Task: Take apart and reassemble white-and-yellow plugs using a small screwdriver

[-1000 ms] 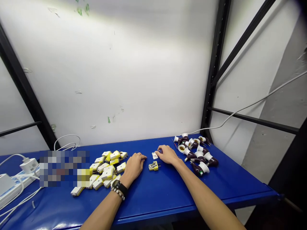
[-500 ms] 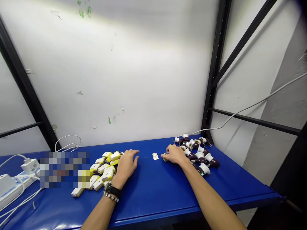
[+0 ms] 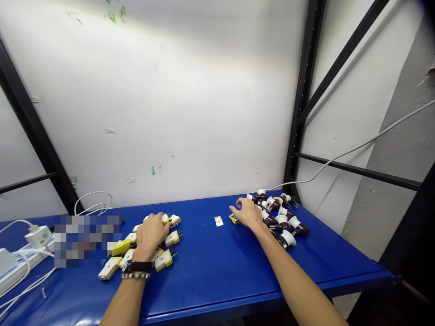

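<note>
My left hand [image 3: 149, 233] lies on a pile of yellow-and-white plugs [image 3: 166, 259] at the left of the blue table [image 3: 217, 271]. Its fingers curl down over one plug at the top of the pile. My right hand [image 3: 249, 213] is further right, at the edge of a heap of maroon-and-white lamp sockets [image 3: 288, 224]. A small yellow plug [image 3: 233, 219] peeks out under its thumb and fingers. A small white cover piece [image 3: 219, 221] and a tiny dark screw [image 3: 204, 225] lie between the hands.
A white power strip [image 3: 13, 267] with cables sits at the far left, beside a blurred patch. A white cable [image 3: 340, 156] runs from the sockets up to the right. Black rack posts [image 3: 302, 99] stand against the white wall.
My left hand has slid left from the table's middle onto the plug pile. My right hand has carried the small yellow plug right, to the lamp sockets. The white piece stays put.
</note>
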The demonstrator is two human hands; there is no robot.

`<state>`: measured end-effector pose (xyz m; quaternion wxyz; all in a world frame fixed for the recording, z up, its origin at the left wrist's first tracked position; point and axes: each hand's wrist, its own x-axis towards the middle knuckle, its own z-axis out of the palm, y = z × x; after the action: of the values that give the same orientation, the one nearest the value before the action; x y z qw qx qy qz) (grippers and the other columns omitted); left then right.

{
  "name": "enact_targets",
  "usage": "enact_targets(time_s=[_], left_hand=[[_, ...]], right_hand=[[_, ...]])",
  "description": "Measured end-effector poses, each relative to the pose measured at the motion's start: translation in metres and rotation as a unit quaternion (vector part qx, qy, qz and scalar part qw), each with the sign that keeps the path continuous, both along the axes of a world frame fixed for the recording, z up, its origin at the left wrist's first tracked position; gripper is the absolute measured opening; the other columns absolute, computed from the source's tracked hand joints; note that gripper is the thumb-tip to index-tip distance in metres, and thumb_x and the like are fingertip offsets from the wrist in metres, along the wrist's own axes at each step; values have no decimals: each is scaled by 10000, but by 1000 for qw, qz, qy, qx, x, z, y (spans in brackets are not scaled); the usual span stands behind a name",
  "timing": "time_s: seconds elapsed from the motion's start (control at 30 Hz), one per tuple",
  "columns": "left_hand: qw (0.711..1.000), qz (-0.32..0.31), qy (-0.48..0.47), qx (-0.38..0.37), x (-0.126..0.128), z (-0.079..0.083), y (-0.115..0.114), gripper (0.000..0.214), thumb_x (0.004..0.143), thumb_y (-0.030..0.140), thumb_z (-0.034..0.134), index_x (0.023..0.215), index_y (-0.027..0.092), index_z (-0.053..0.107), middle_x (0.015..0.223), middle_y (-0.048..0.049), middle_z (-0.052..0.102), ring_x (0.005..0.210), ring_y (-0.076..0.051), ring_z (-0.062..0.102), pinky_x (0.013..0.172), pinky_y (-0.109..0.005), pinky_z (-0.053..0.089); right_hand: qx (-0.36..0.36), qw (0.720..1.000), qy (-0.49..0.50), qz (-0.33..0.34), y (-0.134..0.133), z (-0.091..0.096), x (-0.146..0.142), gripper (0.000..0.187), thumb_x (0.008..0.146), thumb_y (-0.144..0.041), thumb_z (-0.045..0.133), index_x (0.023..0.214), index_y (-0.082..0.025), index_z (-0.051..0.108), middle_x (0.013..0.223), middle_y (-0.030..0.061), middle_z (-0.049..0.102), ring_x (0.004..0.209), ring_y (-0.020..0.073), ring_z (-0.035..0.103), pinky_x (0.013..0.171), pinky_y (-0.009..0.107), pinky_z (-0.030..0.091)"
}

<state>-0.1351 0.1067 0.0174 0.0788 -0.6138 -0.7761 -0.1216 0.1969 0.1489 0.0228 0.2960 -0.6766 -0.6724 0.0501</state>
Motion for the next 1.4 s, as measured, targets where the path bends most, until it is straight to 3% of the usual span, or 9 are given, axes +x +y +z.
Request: enact_targets(time_s=[0.1,0.23,0.33,0.53,0.77,1.07,1.2,1.3,1.4], left_hand=[[998,-20,-22,53,7,3,-2,452,935,416,567,1300,156,623,1189,-139,684,1067,-327,653,841,-353,481],[974,-175,-98,105,41,-3,-6,449,889,497,645,1246,227,682,1091,-79,727,1045,-277,642,874,-318,479],[939,-304,-147,60,75,-14,-13,453,832,498,719,1207,243,719,1005,-62,744,949,-261,645,837,-312,476],[886,-413,-209,-34,107,-29,-22,387,805,449,754,1141,257,750,892,-32,730,799,-212,634,732,-280,440],[878,-419,-230,-17,104,-33,-20,342,837,371,727,1144,221,737,902,-39,718,817,-203,634,761,-283,452],[879,-420,-226,1,104,-34,-22,312,815,319,750,1115,239,729,970,-40,734,887,-227,644,807,-309,464],[852,-434,-287,50,107,-33,-22,212,881,256,657,1079,230,728,1021,-39,746,946,-218,653,862,-303,480],[826,-440,-350,43,112,-33,-22,247,969,244,507,1052,206,737,962,-36,767,852,-187,680,808,-274,506],[823,-433,-366,36,114,-33,-21,268,978,256,488,992,185,747,890,-36,774,778,-180,689,747,-260,515]], right_hand=[[51,997,44,27,-2,3,-4,238,940,-375,534,934,-205,699,1000,93,716,945,242,661,775,298,440],[139,980,122,73,-8,10,-13,347,1008,-396,407,987,-204,695,1016,81,714,948,217,636,855,294,440],[176,962,188,91,-12,12,-19,462,1008,-517,369,959,-179,680,883,80,704,815,216,629,771,302,470],[158,930,290,164,-19,7,-35,524,985,-642,324,893,-193,579,740,43,658,497,146,574,471,253,442],[120,917,286,251,-36,-2,-57,367,989,-538,419,851,-221,542,680,4,640,509,136,597,528,244,491],[107,924,241,276,-40,-3,-58,325,988,-487,421,854,-226,561,664,6,638,574,153,592,576,247,478],[94,929,214,287,-42,0,-58,320,988,-476,425,845,-229,572,680,0,630,596,153,593,590,240,470],[89,930,206,293,-43,1,-58,327,994,-474,415,844,-229,572,698,1,630,613,154,598,595,239,469],[103,928,201,297,-43,0,-57,322,1000,-461,410,856,-226,575,711,6,629,616,155,595,602,242,469]])
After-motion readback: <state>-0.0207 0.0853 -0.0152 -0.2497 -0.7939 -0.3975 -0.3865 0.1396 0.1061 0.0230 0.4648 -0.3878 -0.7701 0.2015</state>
